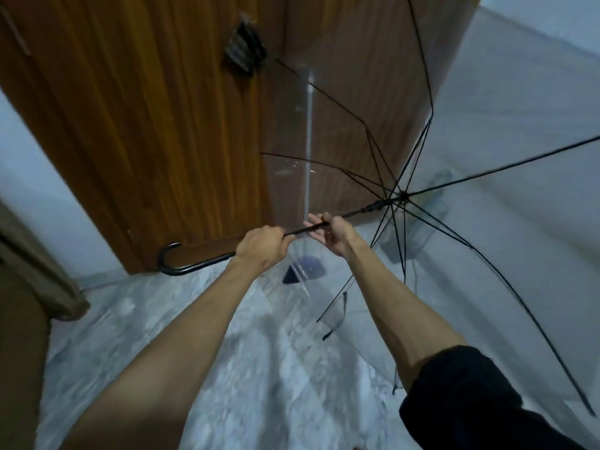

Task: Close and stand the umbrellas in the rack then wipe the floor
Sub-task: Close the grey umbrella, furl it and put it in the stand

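Observation:
An open clear-plastic umbrella (487,177) with black ribs is held out in front of me, its canopy spread to the right. My left hand (261,246) grips the black shaft just above the hooked black handle (172,266). My right hand (329,230) holds the shaft further up, fingers curled round it, a short way below the black runner (373,207). A second clear umbrella, folded, with a pale shaft (308,141), stands upright behind, its lower end near a dark base (305,272) on the floor.
A brown wooden door (146,125) fills the upper left, with a dark object (245,51) hanging on it. The floor is grey marble tile (259,352). A brown cloth or furniture edge (32,280) stands at the left. White wall shows at the right.

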The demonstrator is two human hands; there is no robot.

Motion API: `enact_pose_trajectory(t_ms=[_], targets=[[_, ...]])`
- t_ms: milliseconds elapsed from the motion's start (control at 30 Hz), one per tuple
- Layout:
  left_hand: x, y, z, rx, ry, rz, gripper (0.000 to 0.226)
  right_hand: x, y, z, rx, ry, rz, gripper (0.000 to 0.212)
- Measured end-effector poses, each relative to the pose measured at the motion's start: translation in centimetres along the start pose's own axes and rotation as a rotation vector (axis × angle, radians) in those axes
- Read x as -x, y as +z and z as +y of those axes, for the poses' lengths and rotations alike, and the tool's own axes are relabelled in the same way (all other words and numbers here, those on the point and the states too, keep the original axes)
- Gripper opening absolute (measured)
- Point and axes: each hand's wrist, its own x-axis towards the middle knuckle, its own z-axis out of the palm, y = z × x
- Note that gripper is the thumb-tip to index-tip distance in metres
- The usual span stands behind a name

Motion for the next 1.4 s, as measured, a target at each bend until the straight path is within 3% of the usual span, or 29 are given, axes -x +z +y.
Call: enact_pose_trajectory(t_ms=[100, 233, 400, 500, 567, 767, 900, 1133, 1400], targets=[[-3.4, -0.2, 3.9, -0.004, 0.081, -0.033, 0.045, 0.3, -6.3, -5.2, -0.058, -0.095, 0.109, 0.022], [-7.6, 0.1, 9.5, -0.033, 0.193, -0.068, 0.047, 0.0, -16.3, -10.5, -0.244, -0.127, 0.279, 0.047], [-12.4, 1.7, 17.3, -0.048, 0.283, -0.085, 0.041, -0.3, -27.6, -15.4, -0.426, -0.148, 0.521, 0.057], [-16.1, 3.1, 21.8, -0.091, 0.342, -0.052, 0.045, -0.5, -32.8, -18.4, -0.423, -0.110, 0.675, 0.044], [-18.4, 4.2, 24.5, -0.104, 0.384, -0.035, 0.046, -0.6, -34.9, -20.3, -0.408, -0.106, 0.752, 0.031], [-25.7, 6.5, 30.8, -0.064, 0.415, -0.129, 0.043, -4.1, -41.2, -24.1, -0.309, -0.124, 0.808, 0.037], [-31.4, 8.4, 33.2, 0.007, 0.397, -0.232, 0.038, -6.6, -44.0, -26.2, -0.401, -0.139, 0.810, 0.036], [-39.6, 11.9, 34.4, 0.141, 0.438, -0.390, 0.044, -10.6, -45.3, -29.5, -0.406, -0.182, 0.882, 0.023], [-46.5, 12.2, 33.8, 0.243, 0.448, -0.499, 0.048, -15.5, -46.1, -34.3, -0.348, -0.181, 0.987, 0.026]])
